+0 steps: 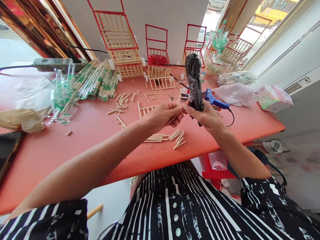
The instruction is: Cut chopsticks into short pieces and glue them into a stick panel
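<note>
No writing can be read anywhere; the wrapped chopstick packs, far off to the left of the left hand, carry green print too small to make out, and the black cutter shows no legible label.

The right hand is closed around the lower part of the black cutter, holding it upright with its head rising above the knuckles. The wrist bends inward and the forearm runs back and down to the right. The left hand sits just beside the right, fingers curled shut and pinching a thin wooden stick that meets the cutter at the thumb tips. The left forearm stretches long and straight across the orange desk.

Directly below both hands lies a loose heap of cut sticks. Just beyond the right hand rests a blue glue gun. Farther behind the hands stand stick-built carts with red frames.
</note>
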Action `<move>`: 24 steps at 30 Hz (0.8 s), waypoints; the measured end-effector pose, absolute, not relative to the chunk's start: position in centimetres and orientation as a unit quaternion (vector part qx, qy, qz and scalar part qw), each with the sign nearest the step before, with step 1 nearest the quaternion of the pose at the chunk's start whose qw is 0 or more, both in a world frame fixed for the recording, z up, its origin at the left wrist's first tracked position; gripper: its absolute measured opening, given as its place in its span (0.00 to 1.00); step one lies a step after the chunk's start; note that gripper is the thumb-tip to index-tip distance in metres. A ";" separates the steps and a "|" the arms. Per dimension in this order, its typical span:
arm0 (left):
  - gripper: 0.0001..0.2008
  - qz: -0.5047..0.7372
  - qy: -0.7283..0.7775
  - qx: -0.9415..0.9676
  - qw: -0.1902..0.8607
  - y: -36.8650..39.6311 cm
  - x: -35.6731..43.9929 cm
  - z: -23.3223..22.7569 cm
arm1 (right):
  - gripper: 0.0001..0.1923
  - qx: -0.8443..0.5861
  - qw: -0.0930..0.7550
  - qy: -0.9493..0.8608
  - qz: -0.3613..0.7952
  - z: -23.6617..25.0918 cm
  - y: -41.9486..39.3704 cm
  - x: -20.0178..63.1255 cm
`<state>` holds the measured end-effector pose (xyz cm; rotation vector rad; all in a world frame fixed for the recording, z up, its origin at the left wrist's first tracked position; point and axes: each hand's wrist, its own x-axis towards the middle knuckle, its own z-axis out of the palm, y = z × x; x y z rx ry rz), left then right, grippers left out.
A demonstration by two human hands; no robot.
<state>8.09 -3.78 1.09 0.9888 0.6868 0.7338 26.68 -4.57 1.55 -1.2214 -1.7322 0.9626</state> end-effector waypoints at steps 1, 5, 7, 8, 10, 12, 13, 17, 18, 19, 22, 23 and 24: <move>0.17 0.329 0.310 0.462 0.763 -3.7 7.9 1.0 | 0.29 -0.484 0.390 -0.689 0.374 1.5 -4.4 26.8; 0.15 0.286 0.292 0.483 0.774 -3.4 7.3 0.9 | 0.28 -0.489 0.377 -0.692 0.374 1.8 -3.8 27.2; 0.14 0.262 0.286 0.493 0.779 -3.3 7.1 0.8 | 0.27 -0.483 0.372 -0.690 0.389 1.9 -3.7 27.1; 0.14 0.255 0.284 0.497 0.779 -3.3 7.0 0.8 | 0.27 -0.480 0.378 -0.687 0.394 1.9 -3.7 27.0; 0.15 0.249 0.279 0.504 0.778 -3.2 6.9 0.7 | 0.27 -0.474 0.400 -0.676 0.398 1.8 -3.6 26.7; 0.15 0.256 0.277 0.508 0.774 -3.1 6.9 0.6 | 0.29 -0.470 0.429 -0.657 0.404 1.6 -3.6 26.3; 0.15 0.261 0.277 0.510 0.771 -3.1 7.0 0.6 | 0.29 -0.469 0.437 -0.647 0.412 1.6 -3.7 26.2; 0.15 0.271 0.291 0.519 0.757 -3.1 7.4 0.3 | 0.30 -0.478 0.428 -0.631 0.435 1.5 -3.9 26.0; 0.15 0.272 0.294 0.521 0.754 -3.1 7.5 0.1 | 0.30 -0.480 0.423 -0.634 0.434 1.5 -3.9 26.0; 0.16 0.273 0.295 0.522 0.752 -3.1 7.6 0.0 | 0.30 -0.482 0.420 -0.637 0.431 1.5 -3.9 26.0; 0.20 0.275 0.280 0.531 0.751 -3.0 7.5 -0.1 | 0.29 -0.485 0.421 -0.639 0.424 1.6 -3.7 26.0; 0.20 0.274 0.270 0.537 0.751 -2.9 7.3 0.0 | 0.28 -0.482 0.424 -0.639 0.425 1.7 -3.5 26.0; 0.21 0.268 0.260 0.548 0.748 -2.8 7.0 0.2 | 0.28 -0.479 0.429 -0.636 0.427 1.9 -3.4 26.1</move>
